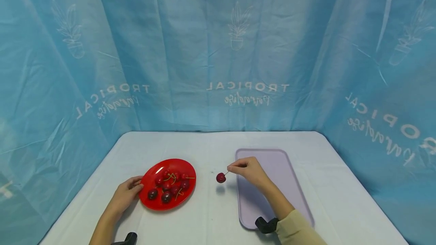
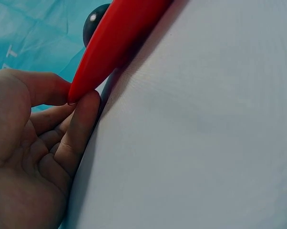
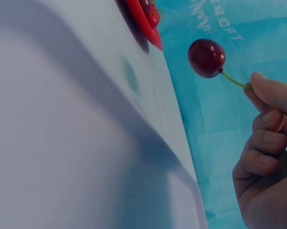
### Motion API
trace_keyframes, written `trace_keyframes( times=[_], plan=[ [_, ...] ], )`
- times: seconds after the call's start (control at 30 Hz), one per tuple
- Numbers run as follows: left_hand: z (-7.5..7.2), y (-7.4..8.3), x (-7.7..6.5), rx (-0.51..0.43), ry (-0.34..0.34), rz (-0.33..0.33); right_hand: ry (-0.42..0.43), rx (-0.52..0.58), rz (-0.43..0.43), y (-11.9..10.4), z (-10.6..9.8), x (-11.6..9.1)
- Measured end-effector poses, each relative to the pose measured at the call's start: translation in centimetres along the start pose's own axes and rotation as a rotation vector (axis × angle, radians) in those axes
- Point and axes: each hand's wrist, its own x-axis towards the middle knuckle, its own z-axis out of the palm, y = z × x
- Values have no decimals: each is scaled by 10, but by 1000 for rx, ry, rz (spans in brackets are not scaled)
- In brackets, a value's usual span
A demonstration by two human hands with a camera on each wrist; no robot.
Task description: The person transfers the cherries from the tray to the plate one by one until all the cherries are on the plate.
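Note:
Thumb and index finger of my right hand (image 1: 251, 170) pinch the green stem of a dark red cherry (image 1: 221, 177). The cherry hangs above the white table, between the red plate and the lavender tray (image 1: 242, 207), and casts a small shadow below. In the right wrist view the cherry (image 3: 207, 58) shows glossy at the stem's end. On the left, my left hand (image 1: 126, 193) pinches the rim of the red plate (image 1: 153, 175). The left wrist view shows the thumb above the rim and a finger beneath it. Several cherries (image 1: 166, 197) with stems lie on the plate.
The tray lies on the right half of the white table (image 1: 211, 214), partly under my right forearm. A blue printed curtain (image 1: 218, 63) hangs behind and along both sides of the table. Black wrist straps (image 1: 267, 225) sit on my wrists.

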Motion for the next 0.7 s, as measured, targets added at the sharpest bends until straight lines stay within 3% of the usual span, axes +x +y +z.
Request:
trace_keyframes(
  times=[0.7],
  plan=[
    [1,0,-1,-3,3,8,-52,20,-65,-7,30,14]
  ],
)
